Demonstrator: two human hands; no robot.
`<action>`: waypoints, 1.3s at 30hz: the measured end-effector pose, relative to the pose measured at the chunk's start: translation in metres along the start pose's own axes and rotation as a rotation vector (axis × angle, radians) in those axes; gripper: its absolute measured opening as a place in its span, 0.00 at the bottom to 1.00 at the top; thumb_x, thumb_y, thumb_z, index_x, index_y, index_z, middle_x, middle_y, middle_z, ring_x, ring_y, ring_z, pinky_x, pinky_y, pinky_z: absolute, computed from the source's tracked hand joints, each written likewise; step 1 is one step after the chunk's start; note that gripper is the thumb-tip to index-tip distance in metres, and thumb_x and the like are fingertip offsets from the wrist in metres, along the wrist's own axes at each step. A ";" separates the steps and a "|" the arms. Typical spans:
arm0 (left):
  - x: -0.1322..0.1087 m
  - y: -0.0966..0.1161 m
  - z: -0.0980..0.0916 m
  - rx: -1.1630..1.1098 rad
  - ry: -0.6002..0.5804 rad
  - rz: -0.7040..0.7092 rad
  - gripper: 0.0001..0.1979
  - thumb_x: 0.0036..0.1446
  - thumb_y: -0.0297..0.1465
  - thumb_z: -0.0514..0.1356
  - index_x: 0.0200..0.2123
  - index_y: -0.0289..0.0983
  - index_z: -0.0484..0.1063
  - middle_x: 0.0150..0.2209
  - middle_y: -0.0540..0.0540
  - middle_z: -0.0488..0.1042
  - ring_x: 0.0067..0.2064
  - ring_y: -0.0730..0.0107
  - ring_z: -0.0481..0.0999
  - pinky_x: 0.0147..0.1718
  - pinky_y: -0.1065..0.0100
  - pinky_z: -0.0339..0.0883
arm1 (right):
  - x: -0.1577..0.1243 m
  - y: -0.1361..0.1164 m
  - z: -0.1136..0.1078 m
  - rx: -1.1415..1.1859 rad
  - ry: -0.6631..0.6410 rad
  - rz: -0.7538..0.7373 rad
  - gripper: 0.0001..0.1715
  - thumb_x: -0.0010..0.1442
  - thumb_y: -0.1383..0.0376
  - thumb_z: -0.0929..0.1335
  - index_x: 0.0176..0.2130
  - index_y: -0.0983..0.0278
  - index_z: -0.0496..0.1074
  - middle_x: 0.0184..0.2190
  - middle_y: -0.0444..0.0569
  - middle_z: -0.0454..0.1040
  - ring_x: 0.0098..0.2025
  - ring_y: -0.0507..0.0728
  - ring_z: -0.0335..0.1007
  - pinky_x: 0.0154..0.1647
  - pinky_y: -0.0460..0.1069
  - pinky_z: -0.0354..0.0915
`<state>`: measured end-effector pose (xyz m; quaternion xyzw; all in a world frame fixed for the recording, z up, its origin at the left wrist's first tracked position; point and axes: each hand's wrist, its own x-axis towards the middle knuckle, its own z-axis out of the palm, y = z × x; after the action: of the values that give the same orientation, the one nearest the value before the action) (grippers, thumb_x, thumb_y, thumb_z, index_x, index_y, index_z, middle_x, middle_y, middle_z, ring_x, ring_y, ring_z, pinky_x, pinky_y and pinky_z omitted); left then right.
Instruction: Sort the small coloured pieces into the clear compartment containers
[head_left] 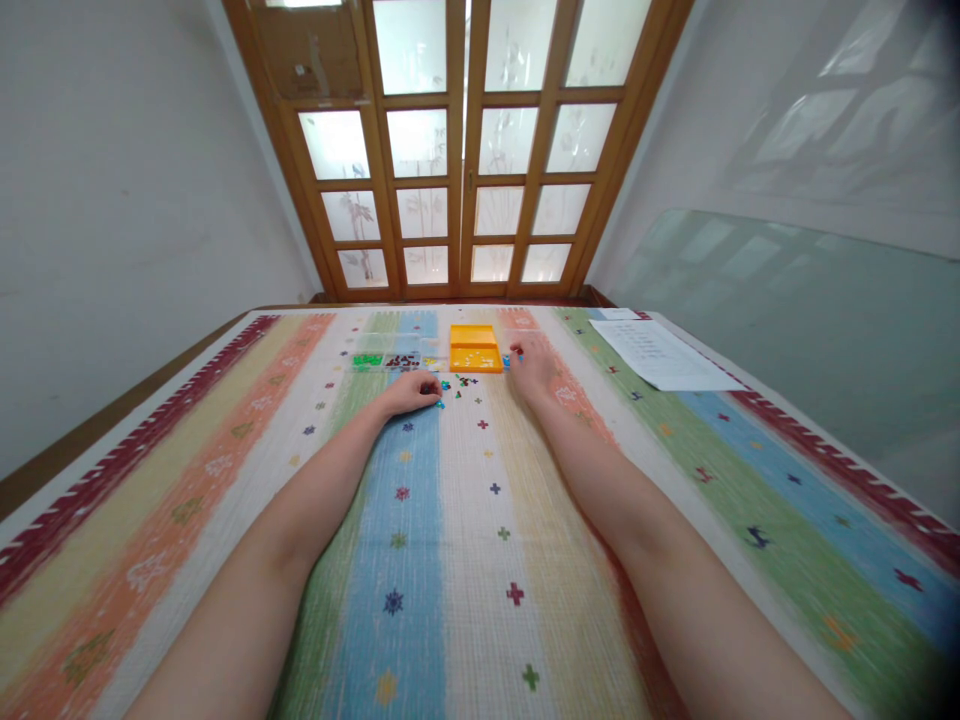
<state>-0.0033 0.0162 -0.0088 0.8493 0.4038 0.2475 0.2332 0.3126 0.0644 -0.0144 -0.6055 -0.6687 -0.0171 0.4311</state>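
Both my arms reach far out over a striped cloth. My left hand rests on the cloth with fingers curled, its tips at a small scatter of coloured beads. My right hand lies just right of an orange tray that holds small pale pieces. Its fingers are bent near a few beads by the tray's right edge. A clear divided box with green and dark beads sits left of the tray, above my left hand. What either hand holds is too small to see.
A white printed sheet lies on the cloth at the right. Wooden glass-paned doors stand behind the table's far edge. A wall is on the left and a glass panel on the right.
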 end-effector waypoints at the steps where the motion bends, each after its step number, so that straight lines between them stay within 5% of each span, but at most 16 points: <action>1: 0.001 0.002 0.002 0.009 0.000 -0.006 0.06 0.58 0.32 0.64 0.37 0.38 0.81 0.36 0.47 0.80 0.37 0.66 0.75 0.41 0.66 0.67 | -0.001 -0.004 0.001 0.037 -0.051 -0.074 0.12 0.64 0.70 0.64 0.42 0.63 0.78 0.45 0.57 0.78 0.49 0.64 0.69 0.53 0.58 0.62; 10: 0.002 0.000 0.005 0.082 0.181 -0.146 0.08 0.61 0.33 0.60 0.37 0.37 0.79 0.35 0.47 0.80 0.37 0.65 0.75 0.39 0.66 0.67 | -0.035 -0.068 0.011 0.135 -0.492 -0.666 0.09 0.67 0.68 0.69 0.42 0.62 0.81 0.40 0.52 0.79 0.46 0.60 0.71 0.49 0.53 0.63; 17: 0.002 -0.007 0.004 0.164 0.189 -0.127 0.09 0.62 0.31 0.59 0.38 0.37 0.80 0.37 0.45 0.80 0.38 0.64 0.76 0.40 0.66 0.67 | -0.042 -0.076 0.012 0.086 -0.546 -0.775 0.10 0.70 0.64 0.69 0.43 0.60 0.82 0.41 0.52 0.78 0.46 0.60 0.69 0.50 0.53 0.60; 29: 0.002 -0.002 0.004 0.233 0.172 -0.142 0.11 0.62 0.29 0.60 0.42 0.37 0.82 0.39 0.45 0.80 0.40 0.63 0.76 0.43 0.65 0.69 | -0.044 -0.083 0.009 0.130 -0.585 -0.734 0.04 0.65 0.67 0.70 0.37 0.63 0.78 0.38 0.51 0.76 0.44 0.59 0.67 0.48 0.51 0.59; 39: 0.004 -0.001 0.005 0.295 0.089 -0.030 0.17 0.67 0.28 0.57 0.52 0.42 0.83 0.45 0.42 0.79 0.47 0.61 0.77 0.52 0.62 0.69 | -0.028 -0.055 0.016 0.353 -0.332 -0.258 0.03 0.61 0.69 0.68 0.37 0.63 0.73 0.33 0.46 0.75 0.34 0.56 0.67 0.37 0.49 0.59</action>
<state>0.0009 0.0189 -0.0121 0.8565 0.4582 0.2194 0.0913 0.2560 0.0362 -0.0137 -0.4252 -0.7945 0.1443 0.4088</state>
